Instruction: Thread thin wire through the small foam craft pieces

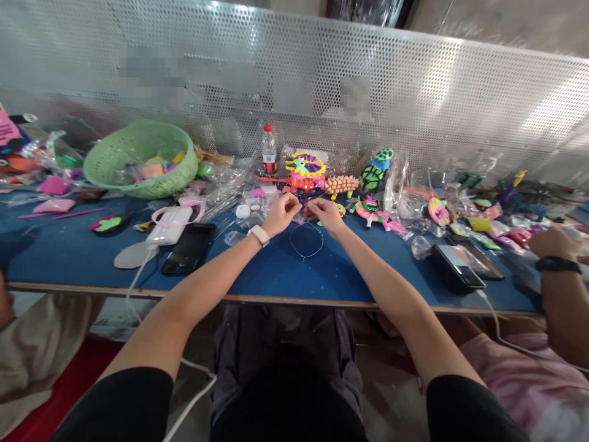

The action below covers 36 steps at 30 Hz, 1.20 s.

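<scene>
A thin, pale string (304, 256) forms a loop that hangs below my hands and lies over the blue table. My left hand (280, 215), with a light band at the wrist, pinches at the upper left of this loop. Just across a small gap, my right hand (324, 213) pinches at the upper right. The string is too fine to tell whether it is thread or wire. Right behind my fingers are colourful foam-like figures: a yellow and purple frilled creature (306, 164), a brown spiky piece (341, 185) and a green turtle-like figure (372, 177).
A green basket (140, 187) holds colourful pieces at the left. A black phone (188, 248) and a white power bank (169, 226) lie nearby. A red-capped bottle (269, 150) stands behind. Another person's hand (556, 244) rests at the right, near a dark device (455, 269).
</scene>
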Tool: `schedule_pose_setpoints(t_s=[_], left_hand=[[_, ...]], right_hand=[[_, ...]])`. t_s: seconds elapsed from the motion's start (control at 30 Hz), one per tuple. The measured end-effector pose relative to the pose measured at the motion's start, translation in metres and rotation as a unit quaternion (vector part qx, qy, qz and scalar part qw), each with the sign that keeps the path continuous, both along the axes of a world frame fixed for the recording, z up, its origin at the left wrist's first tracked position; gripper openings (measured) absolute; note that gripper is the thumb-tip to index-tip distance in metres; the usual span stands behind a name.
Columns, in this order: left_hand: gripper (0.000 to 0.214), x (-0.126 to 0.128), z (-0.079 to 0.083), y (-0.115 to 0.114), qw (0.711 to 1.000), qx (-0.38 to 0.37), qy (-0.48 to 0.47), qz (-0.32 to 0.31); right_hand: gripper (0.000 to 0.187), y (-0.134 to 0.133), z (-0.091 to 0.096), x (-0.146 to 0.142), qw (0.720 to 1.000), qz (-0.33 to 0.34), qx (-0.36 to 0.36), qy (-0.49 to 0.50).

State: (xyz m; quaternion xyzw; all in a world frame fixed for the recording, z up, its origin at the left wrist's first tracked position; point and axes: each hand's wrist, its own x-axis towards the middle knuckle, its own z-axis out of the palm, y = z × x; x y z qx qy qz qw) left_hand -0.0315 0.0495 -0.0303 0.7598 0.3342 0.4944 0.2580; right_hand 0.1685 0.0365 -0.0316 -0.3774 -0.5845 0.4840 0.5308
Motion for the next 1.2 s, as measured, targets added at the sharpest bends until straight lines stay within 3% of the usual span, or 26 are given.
schedule_pose_setpoints(t_s=[0.23, 0.37, 0.5, 0.67, 0.77, 0.93, 1.07, 1.2], left_hand=[[0.025, -0.002, -0.001, 0.008, 0.994, -0.058, -0.096, 0.016], [0.031, -0.003, -0.003, 0.009, 0.993, -0.063, -0.098, 0.013], [0.030, -0.005, -0.003, 0.009, 0.996, -0.052, -0.068, 0.015], [0.013, -0.006, 0.001, 0.002, 0.999, 0.004, 0.024, 0.021], [0.006, -0.003, 0.003, -0.006, 0.995, 0.040, 0.095, 0.008], [0.011, 0.001, 0.002, -0.012, 0.986, 0.052, 0.157, -0.005], [0.011, 0.001, 0.002, -0.011, 0.985, 0.056, 0.161, -0.005], [0.004, 0.001, 0.004, -0.012, 0.979, 0.078, 0.187, 0.025]], right_hand=[[0.024, 0.001, 0.005, -0.004, 0.986, -0.084, -0.085, 0.116], [0.027, 0.002, 0.003, -0.003, 0.986, -0.088, -0.090, 0.113], [0.033, 0.003, 0.000, -0.002, 0.994, -0.090, -0.035, 0.057], [0.022, -0.003, 0.002, -0.002, 0.990, -0.102, 0.053, -0.078], [0.016, -0.012, 0.006, -0.004, 0.967, -0.109, 0.116, -0.199], [0.023, -0.024, 0.011, -0.006, 0.916, -0.125, 0.182, -0.336], [0.019, -0.020, 0.007, -0.007, 0.937, -0.137, 0.163, -0.276], [0.021, -0.011, 0.000, -0.010, 0.984, -0.124, 0.089, -0.095]])
